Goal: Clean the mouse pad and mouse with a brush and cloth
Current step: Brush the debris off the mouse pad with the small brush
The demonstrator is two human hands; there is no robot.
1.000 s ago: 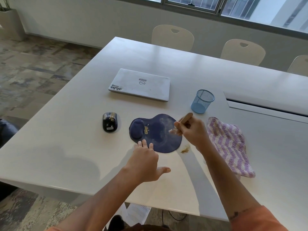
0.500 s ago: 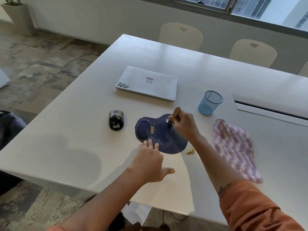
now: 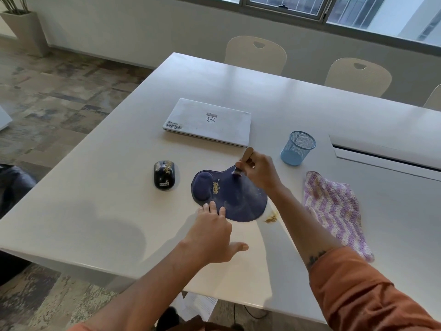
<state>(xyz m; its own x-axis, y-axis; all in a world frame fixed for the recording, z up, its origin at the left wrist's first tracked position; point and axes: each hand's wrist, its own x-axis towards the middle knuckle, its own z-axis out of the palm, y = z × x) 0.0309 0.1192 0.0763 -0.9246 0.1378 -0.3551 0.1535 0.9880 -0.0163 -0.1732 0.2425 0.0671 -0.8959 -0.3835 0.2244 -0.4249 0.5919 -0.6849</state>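
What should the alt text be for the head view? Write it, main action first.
A right hand holds a small wooden-handled brush on the far edge of a dark blue mouse pad while left hand fingertips pin its near edge. A crumb-flecked black mouse sits left, a purple-and-white cloth right.

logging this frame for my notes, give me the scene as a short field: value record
surface: white table
mouse pad: dark blue, flat on table, crumbs beside its wrist rest
brush: in right hand, bristles on the pad's far edge
left hand: fingertips pressing the pad's near edge
mouse: black, left of pad, crumbs on top, untouched
crumb pile: on table off the pad's near right edge
cloth: purple and white, right of pad, unused
also: closed laptop, blue mesh cup
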